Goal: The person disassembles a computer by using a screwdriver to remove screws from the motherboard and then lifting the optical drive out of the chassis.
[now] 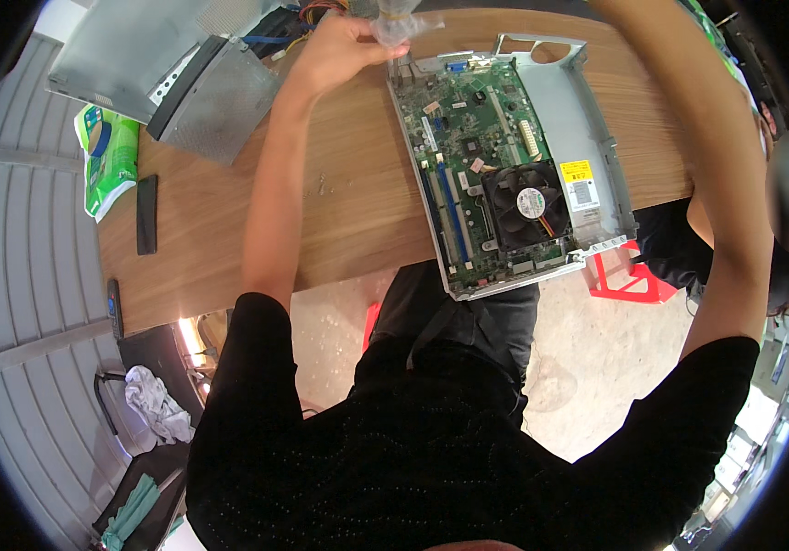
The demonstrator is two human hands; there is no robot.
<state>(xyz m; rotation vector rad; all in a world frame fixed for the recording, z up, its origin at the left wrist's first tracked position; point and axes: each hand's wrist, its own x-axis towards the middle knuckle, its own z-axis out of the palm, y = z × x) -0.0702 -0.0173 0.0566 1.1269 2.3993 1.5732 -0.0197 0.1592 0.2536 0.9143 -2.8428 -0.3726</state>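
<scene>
My left hand (337,53) reaches to the far edge of the table, its fingers closed around a crumpled piece of clear plastic (396,29), which looks like a bag. Its fingertips are close to the far left corner of an open computer case (555,83). In the case lies a green motherboard (454,119) with a black cooling fan (525,204) and blue and black memory slots (449,211). My right forearm (720,138) stretches up past the case on the right; the hand itself lies beyond the top edge of the view.
A second metal case (220,106) with coloured cables (321,9) stands at the far left. Near it are a green-and-white package (111,156), a dark flat bar (146,215) and a remote control (115,308). Small screws (323,184) lie on the wooden table (358,220). A red stool (633,280) stands below.
</scene>
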